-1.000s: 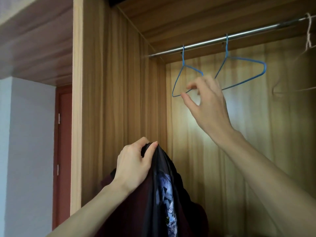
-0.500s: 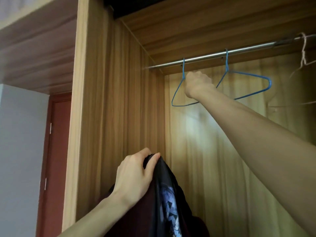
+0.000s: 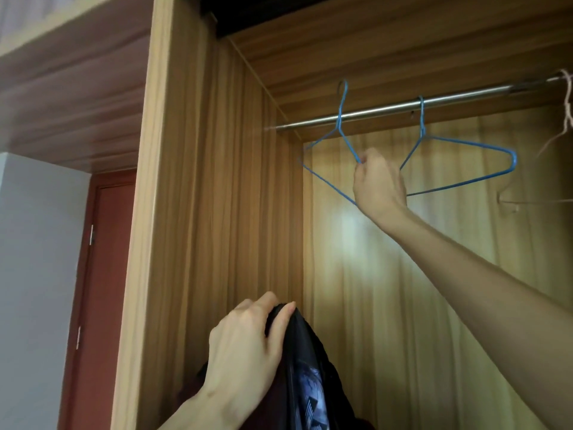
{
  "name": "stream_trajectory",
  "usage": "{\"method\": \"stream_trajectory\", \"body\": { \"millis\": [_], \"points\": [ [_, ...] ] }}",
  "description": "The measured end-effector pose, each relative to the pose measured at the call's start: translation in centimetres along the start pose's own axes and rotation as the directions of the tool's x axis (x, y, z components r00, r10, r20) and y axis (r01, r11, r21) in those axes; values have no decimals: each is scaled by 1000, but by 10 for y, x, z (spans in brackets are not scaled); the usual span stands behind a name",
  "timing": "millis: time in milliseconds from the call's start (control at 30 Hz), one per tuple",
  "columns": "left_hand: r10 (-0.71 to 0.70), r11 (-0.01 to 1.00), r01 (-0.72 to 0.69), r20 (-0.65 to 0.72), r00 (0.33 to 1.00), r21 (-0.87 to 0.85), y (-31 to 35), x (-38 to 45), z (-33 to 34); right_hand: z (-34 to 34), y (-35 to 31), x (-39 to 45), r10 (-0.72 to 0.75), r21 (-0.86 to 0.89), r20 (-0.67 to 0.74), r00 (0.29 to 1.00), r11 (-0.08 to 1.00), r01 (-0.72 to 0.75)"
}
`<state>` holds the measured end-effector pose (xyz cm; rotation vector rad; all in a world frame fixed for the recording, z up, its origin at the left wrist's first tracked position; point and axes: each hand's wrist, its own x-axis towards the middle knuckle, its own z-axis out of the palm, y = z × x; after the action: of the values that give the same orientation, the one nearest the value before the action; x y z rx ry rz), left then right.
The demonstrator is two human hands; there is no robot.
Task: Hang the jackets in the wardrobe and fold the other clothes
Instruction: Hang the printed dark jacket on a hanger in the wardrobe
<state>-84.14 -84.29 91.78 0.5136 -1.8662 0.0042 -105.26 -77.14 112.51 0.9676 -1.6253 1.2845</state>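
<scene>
My right hand point(image 3: 379, 184) grips the near arm of a blue wire hanger point(image 3: 340, 119) inside the wooden wardrobe point(image 3: 217, 181). That hanger's hook stands lifted above the metal rail point(image 3: 387, 108), in front of it. My left hand point(image 3: 248, 346) holds up a dark jacket point(image 3: 305, 383) with a maroon part and a pale blue print, gripping it at its top, low in the middle of the view. The jacket's lower part runs out of frame.
A second blue wire hanger point(image 3: 459, 150) hangs on the rail to the right of my hand. A pale hanger point(image 3: 527, 201) and a pink cord point(image 3: 567, 100) hang at the far right. A red door point(image 3: 102, 274) and a white wall lie left of the wardrobe.
My right hand closed on the left blue hanger and raised it, so its hook rose off the rail. The left hand kept the jacket where it was.
</scene>
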Motion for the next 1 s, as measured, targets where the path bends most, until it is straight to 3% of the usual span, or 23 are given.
{"method": "stream_trajectory", "body": {
  "millis": [33, 100, 167, 200, 500, 567, 667, 833, 1000],
  "points": [
    [-10, 1000, 10, 7, 1000, 1, 1, -1, 0, 1, 8, -13, 50, 102, 16, 999, 993, -52],
    [-13, 1000, 12, 40, 999, 19, 0, -1, -2, 4, 23, -41, 167, 311, 187, 968, 925, -220],
    [-11, 999, 9, 54, 998, 42, -1, -3, -3, 10, 34, -63, 239, 430, 409, 881, 800, -417],
    [-16, 998, 14, 47, 999, 53, 0, -4, -3, 13, 39, -72, 246, 449, 452, 857, 768, -457],
    [-35, 996, 30, 55, 998, 87, -3, -15, -7, -8, 81, -146, 125, 390, 417, 900, 870, -301],
    [-39, 996, 35, 63, 997, 77, -3, -19, -8, -22, 93, -155, 110, 447, 427, 897, 837, -315],
    [-65, 998, 64, 108, 992, 16, -4, -26, -10, -49, 114, -169, 90, 558, 539, 837, 707, -435],
    [-78, 985, 105, 192, 978, -134, -11, -35, -13, -78, 156, -198, 24, 595, 705, 708, 523, -610],
    [-95, 975, 136, 222, 970, -176, -16, -38, -11, -97, 183, -212, 27, 537, 780, 625, 485, -691]
  ]
}}
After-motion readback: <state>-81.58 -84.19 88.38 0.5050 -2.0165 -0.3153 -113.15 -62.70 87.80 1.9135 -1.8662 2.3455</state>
